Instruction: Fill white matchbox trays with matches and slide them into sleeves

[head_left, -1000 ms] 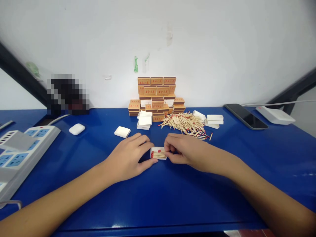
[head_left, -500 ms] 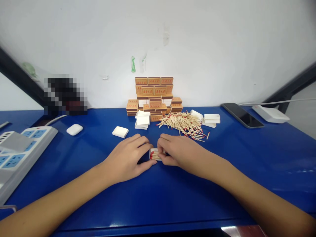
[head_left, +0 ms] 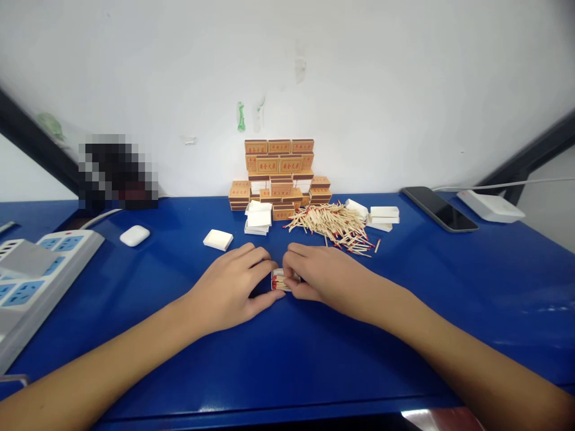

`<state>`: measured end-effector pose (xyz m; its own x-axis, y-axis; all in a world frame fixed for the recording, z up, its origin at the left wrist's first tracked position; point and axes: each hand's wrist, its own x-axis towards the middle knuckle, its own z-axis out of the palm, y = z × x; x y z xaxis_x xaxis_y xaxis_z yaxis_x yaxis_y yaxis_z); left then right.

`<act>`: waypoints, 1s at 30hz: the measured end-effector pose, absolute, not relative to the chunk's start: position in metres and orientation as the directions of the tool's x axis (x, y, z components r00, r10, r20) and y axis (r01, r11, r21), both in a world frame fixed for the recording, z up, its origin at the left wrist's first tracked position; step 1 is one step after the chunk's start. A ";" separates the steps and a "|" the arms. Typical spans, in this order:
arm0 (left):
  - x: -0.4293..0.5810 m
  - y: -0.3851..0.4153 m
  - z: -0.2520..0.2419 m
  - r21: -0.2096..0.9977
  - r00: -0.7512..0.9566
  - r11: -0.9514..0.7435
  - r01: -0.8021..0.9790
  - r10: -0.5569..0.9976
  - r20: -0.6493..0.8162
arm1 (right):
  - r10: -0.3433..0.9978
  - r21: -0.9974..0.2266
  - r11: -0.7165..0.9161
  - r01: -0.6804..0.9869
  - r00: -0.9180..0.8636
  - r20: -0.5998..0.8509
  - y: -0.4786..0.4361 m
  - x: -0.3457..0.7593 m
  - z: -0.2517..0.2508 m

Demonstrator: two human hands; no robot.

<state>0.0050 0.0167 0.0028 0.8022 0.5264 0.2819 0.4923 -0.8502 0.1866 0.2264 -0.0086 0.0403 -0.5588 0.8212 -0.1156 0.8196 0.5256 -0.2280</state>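
A small white matchbox tray (head_left: 279,272) lies on the blue table between my hands, with red-headed matches (head_left: 278,282) in its left part. My left hand (head_left: 231,288) grips the tray's left end between thumb and fingers. Over the right end, my right hand (head_left: 326,274) is closed in a pinch, its fingertips down in the tray at the matches; the exact number pinched is hidden. Beyond my right hand spreads a heap of loose matches (head_left: 335,224).
Filled-looking matchboxes (head_left: 279,164) are stacked against the wall. White trays lie singly (head_left: 218,240), in a pile (head_left: 259,216) and at right (head_left: 384,215). A power strip (head_left: 54,269) and white earphone case (head_left: 135,235) sit left; a phone (head_left: 440,209) and white device (head_left: 490,207) sit right.
My right hand has shifted slightly left and deeper over the tray, and the matches in it lie a little differently. My left hand keeps its grip on the tray.
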 end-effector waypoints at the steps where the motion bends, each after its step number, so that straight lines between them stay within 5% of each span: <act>1: 0.004 0.017 0.003 0.185 0.802 -0.850 0.493 0.527 0.281 | 0.816 -0.232 0.539 0.810 -0.570 -0.094 -0.008 0.228 0.038; 13: 0.003 0.017 0.003 0.165 0.800 -0.847 0.505 0.531 0.280 | 0.811 -0.349 0.561 0.751 -0.583 0.051 -0.003 0.257 0.040; 18: 0.000 0.020 0.004 0.162 0.789 -0.843 0.514 0.538 0.297 | 0.897 -0.320 0.410 0.854 -0.440 -0.027 0.004 0.264 0.044; 30: -0.001 0.020 0.006 0.124 0.787 -0.835 0.536 0.547 0.285 | 0.870 -0.419 0.366 0.831 -0.466 -0.163 0.001 0.258 0.033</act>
<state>-0.0014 0.0196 0.0064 0.7873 0.5469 0.2846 0.5356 -0.8354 0.1237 0.2582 0.0007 0.0329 -0.4657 0.8698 -0.1629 0.8309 0.3663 -0.4189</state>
